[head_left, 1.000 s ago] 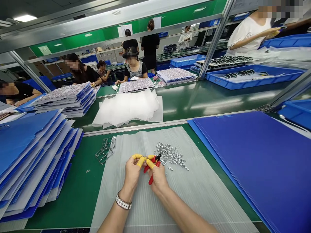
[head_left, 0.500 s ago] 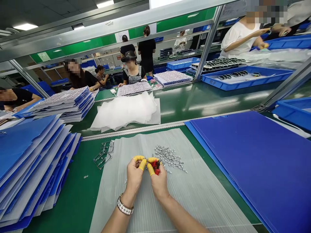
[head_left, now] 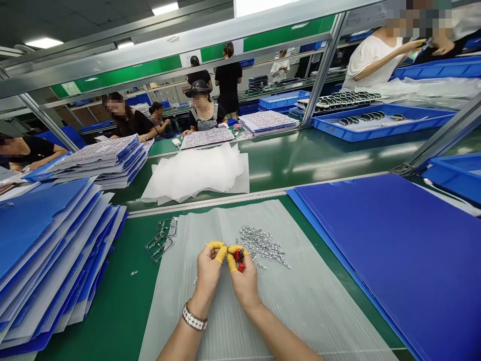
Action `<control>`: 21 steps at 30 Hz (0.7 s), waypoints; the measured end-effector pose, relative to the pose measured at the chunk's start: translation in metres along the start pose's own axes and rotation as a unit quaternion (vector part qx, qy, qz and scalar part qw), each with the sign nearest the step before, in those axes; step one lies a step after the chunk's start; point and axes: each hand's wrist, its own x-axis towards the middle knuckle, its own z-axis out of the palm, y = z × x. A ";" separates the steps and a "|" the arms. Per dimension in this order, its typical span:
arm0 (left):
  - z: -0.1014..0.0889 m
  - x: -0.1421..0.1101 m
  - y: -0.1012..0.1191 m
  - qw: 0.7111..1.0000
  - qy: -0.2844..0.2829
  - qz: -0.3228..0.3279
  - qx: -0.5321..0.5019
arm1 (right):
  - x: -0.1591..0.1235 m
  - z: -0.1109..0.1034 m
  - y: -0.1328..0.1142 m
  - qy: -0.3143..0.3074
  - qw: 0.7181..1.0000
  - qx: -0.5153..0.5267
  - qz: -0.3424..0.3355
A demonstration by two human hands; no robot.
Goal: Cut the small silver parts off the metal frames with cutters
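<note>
Metal-part pile (head_left: 261,244) just beyond the hands (head_left: 244,283)

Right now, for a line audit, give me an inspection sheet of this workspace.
surface: a translucent corrugated sheet on a green bench.
job's things: red-handled pliers in the right hand; a loose pile of small silver metal parts just beyond them.
clutter: metal frames left of the sheet; stray bits on the bench.
grippers: the left hand is close to the right; both wear yellow finger cots.
cables: nothing seen.
surroundings: stacked blue corrugated sheets at left, a blue sheet at right, white foam sheets ahead, a blue tray, a co-worker across the bench.
</note>
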 end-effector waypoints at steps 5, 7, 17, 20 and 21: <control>-0.004 0.006 -0.005 0.999 -0.020 -0.001 0.042 | 0.007 -0.008 0.003 -0.019 0.991 -0.128 -0.042; -0.015 0.011 -0.002 0.996 -0.039 -0.004 0.077 | 0.014 -0.017 0.002 -0.047 0.971 -0.223 -0.074; -0.118 -0.009 0.018 0.962 -0.012 0.035 0.271 | 0.002 -0.009 -0.008 -0.320 0.809 -0.479 -0.116; -0.120 -0.027 0.009 0.931 -0.052 0.084 0.351 | -0.009 0.014 -0.012 -0.391 0.762 -0.497 -0.138; -0.119 -0.031 0.005 0.912 -0.066 0.105 0.391 | -0.010 0.020 -0.013 -0.402 0.749 -0.506 -0.146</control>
